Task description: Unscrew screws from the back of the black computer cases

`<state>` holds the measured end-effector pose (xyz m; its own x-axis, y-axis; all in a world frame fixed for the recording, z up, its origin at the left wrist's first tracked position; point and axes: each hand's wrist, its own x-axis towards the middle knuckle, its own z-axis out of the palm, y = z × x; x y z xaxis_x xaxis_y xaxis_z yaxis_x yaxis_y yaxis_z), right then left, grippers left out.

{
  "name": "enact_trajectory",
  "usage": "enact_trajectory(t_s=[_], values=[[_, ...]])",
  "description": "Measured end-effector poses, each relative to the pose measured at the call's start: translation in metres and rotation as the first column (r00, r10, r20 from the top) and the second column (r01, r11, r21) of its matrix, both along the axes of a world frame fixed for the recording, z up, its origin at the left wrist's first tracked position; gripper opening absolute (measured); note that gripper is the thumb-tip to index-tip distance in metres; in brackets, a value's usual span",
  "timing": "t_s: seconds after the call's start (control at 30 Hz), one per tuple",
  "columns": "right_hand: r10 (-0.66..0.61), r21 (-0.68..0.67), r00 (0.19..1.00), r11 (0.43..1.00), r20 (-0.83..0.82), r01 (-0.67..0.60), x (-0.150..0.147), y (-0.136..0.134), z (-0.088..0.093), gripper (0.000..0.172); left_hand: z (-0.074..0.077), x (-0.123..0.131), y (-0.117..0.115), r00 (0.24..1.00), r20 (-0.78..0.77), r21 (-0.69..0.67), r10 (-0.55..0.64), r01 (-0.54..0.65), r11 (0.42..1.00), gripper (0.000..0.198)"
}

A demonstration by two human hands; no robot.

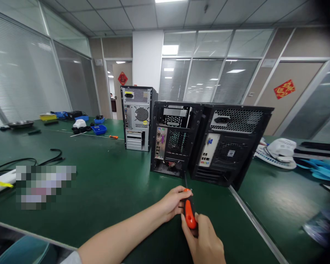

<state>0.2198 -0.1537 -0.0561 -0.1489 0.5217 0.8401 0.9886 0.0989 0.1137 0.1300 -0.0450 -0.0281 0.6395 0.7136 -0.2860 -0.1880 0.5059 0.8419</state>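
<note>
Both hands, the left hand (pixel 173 202) and the right hand (pixel 205 240), pinch the orange screwdriver (pixel 190 213). Its tip could slip and scratch the black computer case (pixel 176 137).

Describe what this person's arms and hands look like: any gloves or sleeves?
Both hands are bare: no gloves, rings or watch show on the left hand or the right hand. The left forearm is uncovered up to a pale short sleeve at the frame's bottom edge. The right arm is out of view.

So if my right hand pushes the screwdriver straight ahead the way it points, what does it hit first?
Most likely the lower rear edge of the middle computer case; the right hand aims the screwdriver there, though depth is unclear.
</note>
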Motion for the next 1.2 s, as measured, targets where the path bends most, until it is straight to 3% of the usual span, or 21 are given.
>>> enact_trajectory(t_s=[0.33,0.73,0.83,0.9,1.03,1.2], values=[[0.044,0.086,0.977,0.996,-0.208,-0.027,-0.015,0.007,0.006,0.028,0.003,-0.002,-0.001,1.000,-0.012,0.027,0.015,-0.015,1.000,0.038],[-0.010,-0.042,0.849,0.999,-0.529,-0.014,-0.014,0.011,-0.005,0.037,0.001,-0.002,-0.001,0.999,-0.027,0.071,0.045,-0.043,0.997,0.051],[-0.080,-0.087,0.773,0.996,-0.630,0.032,-0.017,0.010,-0.003,0.040,0.003,-0.001,-0.003,0.998,-0.039,0.087,0.055,-0.051,0.995,0.051],[-0.127,-0.135,0.681,0.990,-0.721,0.041,-0.020,0.008,-0.001,0.042,0.004,0.000,-0.003,0.996,-0.049,0.110,0.069,-0.064,0.992,0.051],[-0.137,-0.220,0.490,0.969,-0.861,-0.116,-0.022,0.008,0.006,0.049,0.004,0.001,-0.003,0.994,-0.078,0.140,0.075,-0.064,0.988,0.051],[-0.117,-0.178,0.414,0.978,-0.903,-0.110,-0.033,0.006,0.021,0.059,0.004,0.000,-0.002,0.991,-0.102,0.135,0.087,-0.073,0.988,0.050]])
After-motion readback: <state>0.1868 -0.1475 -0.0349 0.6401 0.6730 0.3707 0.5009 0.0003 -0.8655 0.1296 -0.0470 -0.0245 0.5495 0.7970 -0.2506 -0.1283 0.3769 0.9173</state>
